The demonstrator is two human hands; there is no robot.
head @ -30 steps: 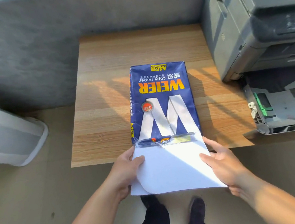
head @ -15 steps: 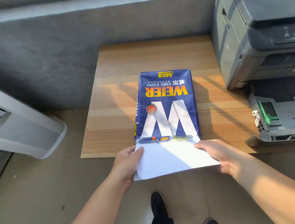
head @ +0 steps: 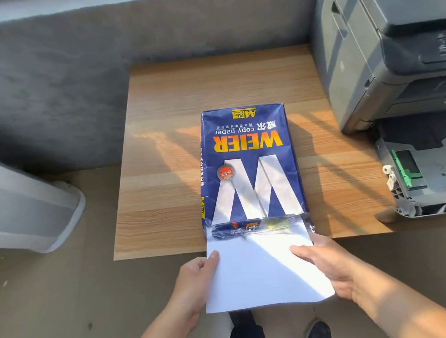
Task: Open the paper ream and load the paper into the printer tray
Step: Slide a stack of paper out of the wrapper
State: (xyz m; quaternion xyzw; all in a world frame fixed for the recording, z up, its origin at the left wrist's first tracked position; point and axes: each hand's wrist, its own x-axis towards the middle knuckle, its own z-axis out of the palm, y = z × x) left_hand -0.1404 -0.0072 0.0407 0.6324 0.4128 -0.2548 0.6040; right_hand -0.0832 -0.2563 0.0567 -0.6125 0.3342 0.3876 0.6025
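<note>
A blue paper ream (head: 246,162) marked WEIER lies on the wooden table (head: 157,160), its near end torn open at the table's front edge. A stack of white paper (head: 259,275) sticks out of that open end, past the table edge. My left hand (head: 196,280) grips the stack's left edge and my right hand (head: 327,264) grips its right edge, thumb on top. The grey printer (head: 387,39) stands at the right, with its pulled-out tray (head: 433,168) below it showing green guides.
A grey wall (head: 60,77) runs behind the table. A white appliance (head: 19,214) stands on the floor at the left. My legs and dark shoes (head: 317,336) are below the paper, on the tan floor.
The paper stack has slid further out of the wrapper toward me than half a second ago, with both hands still on its sides. The camera has shifted slightly.
</note>
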